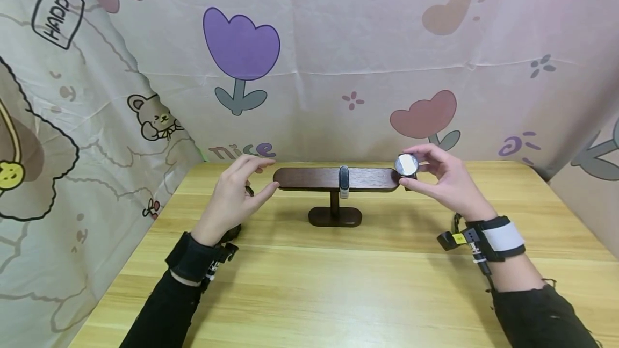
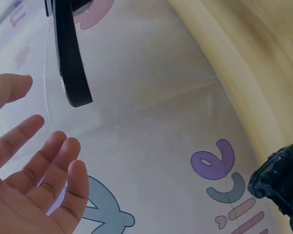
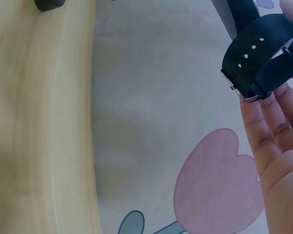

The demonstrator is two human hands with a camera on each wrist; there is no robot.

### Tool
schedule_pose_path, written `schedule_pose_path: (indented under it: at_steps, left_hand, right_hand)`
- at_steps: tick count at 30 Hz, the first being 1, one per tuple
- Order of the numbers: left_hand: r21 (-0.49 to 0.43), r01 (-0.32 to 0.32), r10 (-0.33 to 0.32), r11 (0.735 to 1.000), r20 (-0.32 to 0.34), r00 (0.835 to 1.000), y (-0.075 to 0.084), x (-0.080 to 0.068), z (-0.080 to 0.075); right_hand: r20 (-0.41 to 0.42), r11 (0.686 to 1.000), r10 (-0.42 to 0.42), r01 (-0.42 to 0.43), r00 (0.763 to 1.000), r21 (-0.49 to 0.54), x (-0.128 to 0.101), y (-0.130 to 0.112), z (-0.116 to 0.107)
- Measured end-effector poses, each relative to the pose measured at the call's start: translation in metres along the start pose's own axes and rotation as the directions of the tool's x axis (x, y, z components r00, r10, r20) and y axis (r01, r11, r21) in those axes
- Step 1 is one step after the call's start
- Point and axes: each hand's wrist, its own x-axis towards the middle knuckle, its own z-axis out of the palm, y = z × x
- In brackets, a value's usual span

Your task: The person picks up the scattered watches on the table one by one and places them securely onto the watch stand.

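My right hand (image 1: 445,176) grasps the round watch (image 1: 407,165) at the right end of the wooden stand (image 1: 309,179). My left hand (image 1: 237,189) is released beside the left end. I should slide the strap on squarely, stand steadied.

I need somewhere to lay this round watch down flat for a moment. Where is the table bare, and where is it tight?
Bare table lies between the two forearms, in front of the stand's base. Crowded: the stand's crossbar, with a band watch mid-bar, the left hand at one end, the right hand holding the round watch at the other.
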Motion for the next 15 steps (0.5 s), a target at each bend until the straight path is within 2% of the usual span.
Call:
schedule_pose_path:
  at_steps: [5,15]
  left_hand:
    - [-0.015,0.038,-0.037,0.999,0.045,0.998,-0.004,-0.001,0.003]
    - [-0.031,0.036,-0.034,0.999,0.061,0.998,-0.008,-0.001,0.009]
  right_hand:
    - [-0.003,1.0,-0.005,0.005,1.0,0.019,0.0,0.001,0.005]
    - [-0.002,0.998,-0.025,0.025,1.0,0.051,0.0,0.006,0.015]
